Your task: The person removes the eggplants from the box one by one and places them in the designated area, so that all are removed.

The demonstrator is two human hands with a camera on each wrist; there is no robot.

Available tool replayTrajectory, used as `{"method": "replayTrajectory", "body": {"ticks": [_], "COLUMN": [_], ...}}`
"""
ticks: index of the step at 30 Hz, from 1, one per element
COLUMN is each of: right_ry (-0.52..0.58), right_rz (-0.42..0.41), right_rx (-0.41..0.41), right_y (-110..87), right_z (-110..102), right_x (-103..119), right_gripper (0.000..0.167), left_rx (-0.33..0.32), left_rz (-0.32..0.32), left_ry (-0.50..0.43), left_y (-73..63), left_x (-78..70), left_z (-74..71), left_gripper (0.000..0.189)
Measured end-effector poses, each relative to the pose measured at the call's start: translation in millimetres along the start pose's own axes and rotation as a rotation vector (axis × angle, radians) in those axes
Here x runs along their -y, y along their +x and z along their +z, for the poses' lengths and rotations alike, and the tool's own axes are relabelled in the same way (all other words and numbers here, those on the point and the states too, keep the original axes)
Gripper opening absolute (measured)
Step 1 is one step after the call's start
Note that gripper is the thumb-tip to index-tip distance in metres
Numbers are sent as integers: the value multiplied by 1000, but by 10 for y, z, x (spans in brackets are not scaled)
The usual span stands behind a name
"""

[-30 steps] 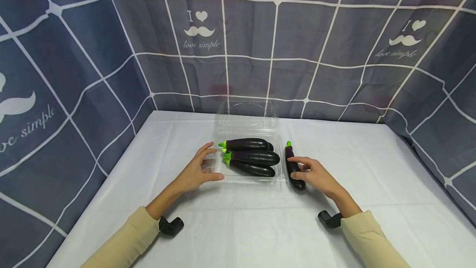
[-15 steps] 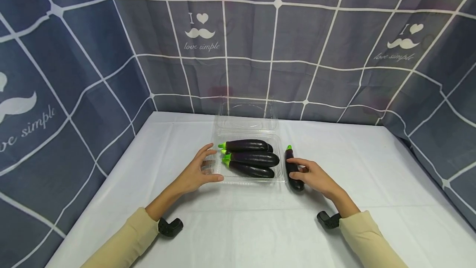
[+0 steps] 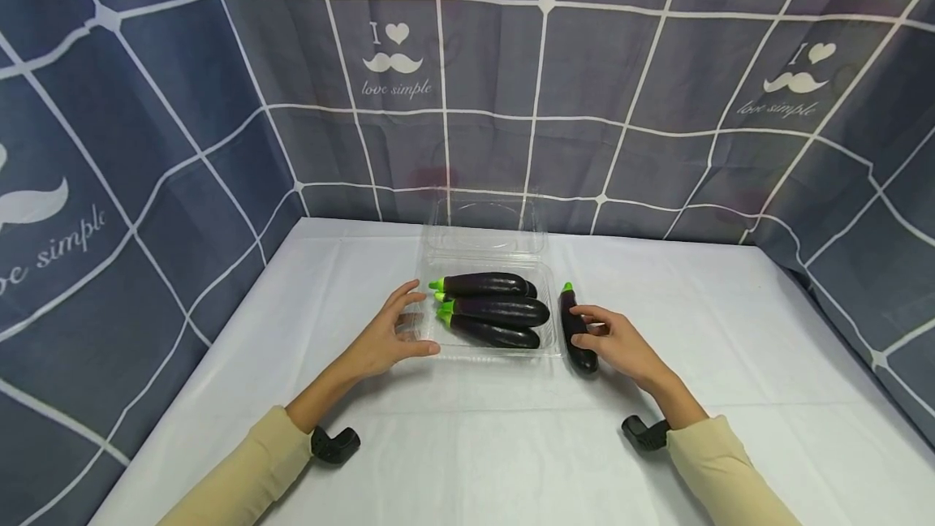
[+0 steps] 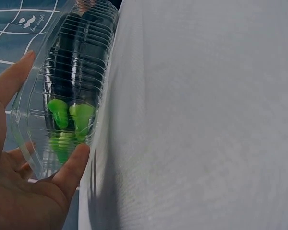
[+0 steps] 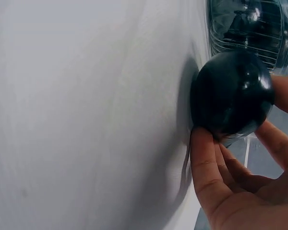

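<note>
Several glossy dark eggplants [image 3: 499, 311] with green stem ends lie crosswise in a clear plastic clamshell container [image 3: 551, 339], its lid raised at the back. My left hand [image 3: 387, 338] holds the container's left end. In the left wrist view, that hand's thumb and fingers span the ribbed end of the box, near the green stems. Just right of the container, a single eggplant [image 3: 579, 347] lies on the table, stem pointing away. My right hand [image 3: 617, 341] holds it from its right side. In the right wrist view, its rounded end [image 5: 233, 93] sits between thumb and fingers.
A white cloth [image 3: 467, 461] covers the table. Grey-blue curtains [image 3: 482, 63] with white grid lines enclose the back and sides. A black device is worn at each wrist, the left one [image 3: 336, 446] and the right one [image 3: 646, 433].
The loose eggplant's blunt end has shifted slightly left, towards the container. My right index finger has drawn back a little across it. The left hand and the container have stayed in place.
</note>
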State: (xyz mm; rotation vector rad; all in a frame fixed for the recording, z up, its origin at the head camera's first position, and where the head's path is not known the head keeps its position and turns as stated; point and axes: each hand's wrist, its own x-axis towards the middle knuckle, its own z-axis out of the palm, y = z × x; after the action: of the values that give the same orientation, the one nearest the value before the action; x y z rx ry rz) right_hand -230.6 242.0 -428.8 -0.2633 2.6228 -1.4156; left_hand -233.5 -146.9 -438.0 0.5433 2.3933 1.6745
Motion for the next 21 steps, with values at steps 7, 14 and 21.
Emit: {"method": "replayTrajectory", "body": {"ticks": [7, 14, 21], "right_ry": [7, 16, 6], "right_rz": [-18, -64, -54], "right_rx": [7, -8, -31], "right_y": [-21, -20, -31], "right_z": [8, 10, 4], "right_x": [2, -6, 2], "right_gripper": [50, 48, 50], "left_rx": [0, 1, 1], "left_rz": [0, 3, 7], "left_ry": [2, 1, 6], "left_y": [-17, 0, 7], "left_x": [29, 30, 15], "left_z": [9, 5, 1], "left_gripper": [90, 91, 93]}}
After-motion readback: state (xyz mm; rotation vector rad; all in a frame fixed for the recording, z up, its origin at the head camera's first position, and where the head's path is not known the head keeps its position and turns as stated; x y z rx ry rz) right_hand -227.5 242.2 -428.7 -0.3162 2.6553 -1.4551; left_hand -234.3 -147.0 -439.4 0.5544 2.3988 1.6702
